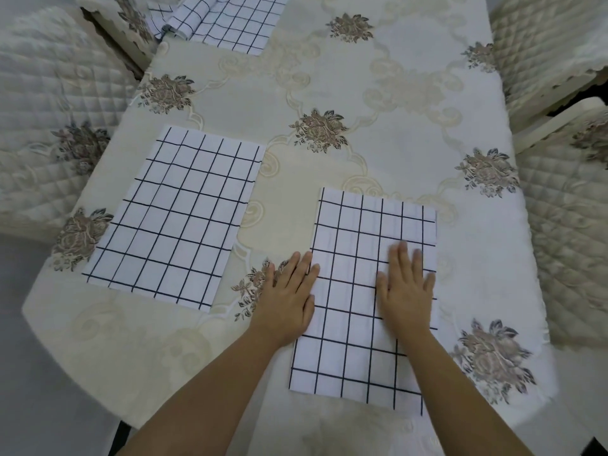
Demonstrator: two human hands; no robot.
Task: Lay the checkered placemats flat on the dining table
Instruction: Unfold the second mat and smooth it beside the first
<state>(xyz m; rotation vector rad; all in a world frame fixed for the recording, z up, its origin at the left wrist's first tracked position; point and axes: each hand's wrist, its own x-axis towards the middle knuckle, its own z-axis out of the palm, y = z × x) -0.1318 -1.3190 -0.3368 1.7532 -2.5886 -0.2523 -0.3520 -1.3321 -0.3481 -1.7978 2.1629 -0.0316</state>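
Two placemats side by side — left placemat, right placemat.

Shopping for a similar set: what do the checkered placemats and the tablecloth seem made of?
Checkered placemats: likely thin woven cloth, matte; the far placemat lies in soft folds. Tablecloth: seemingly embroidered or jacquard fabric, faint sheen, raised-looking flower motifs.

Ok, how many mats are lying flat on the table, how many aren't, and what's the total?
Flat mats: 2 (left mat, near mat)
Not flat: 1 (far mat, its left end curled up)
Total: 3
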